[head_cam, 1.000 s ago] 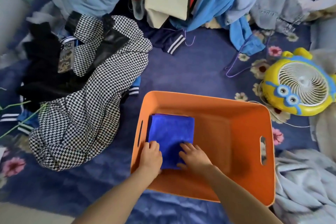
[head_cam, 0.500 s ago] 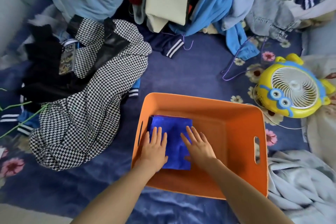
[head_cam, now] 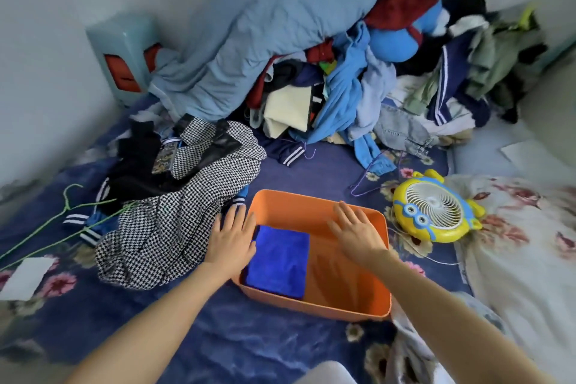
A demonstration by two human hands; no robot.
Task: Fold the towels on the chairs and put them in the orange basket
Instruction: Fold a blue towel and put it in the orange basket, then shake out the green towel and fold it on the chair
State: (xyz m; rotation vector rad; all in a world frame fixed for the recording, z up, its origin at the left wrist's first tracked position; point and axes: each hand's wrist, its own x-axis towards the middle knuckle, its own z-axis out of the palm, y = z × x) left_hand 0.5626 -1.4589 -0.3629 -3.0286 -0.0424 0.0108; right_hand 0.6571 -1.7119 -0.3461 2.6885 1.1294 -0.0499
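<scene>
One blue towel (head_cam: 277, 262), folded, flat in the left half of the orange basket (head_cam: 311, 305). Left hand (head_cam: 232, 237) over the left rim, right hand (head_cam: 358, 231) above the far right; both grips apart, fingers straight, empty. Risks catching the rim and tipping the basket, or dragging in the houndstooth garment (head_cam: 162, 227) beside it. Leaves open room right of the towel; yellow fan (head_cam: 433, 212) near the right wall.

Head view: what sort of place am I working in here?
Most likely a bedroom, worked on the bed itself: the orange basket sits on a blue floral sheet, a bunched light-blue duvet lies behind it, and a heap of loose clothes is piled against the wall.
</scene>
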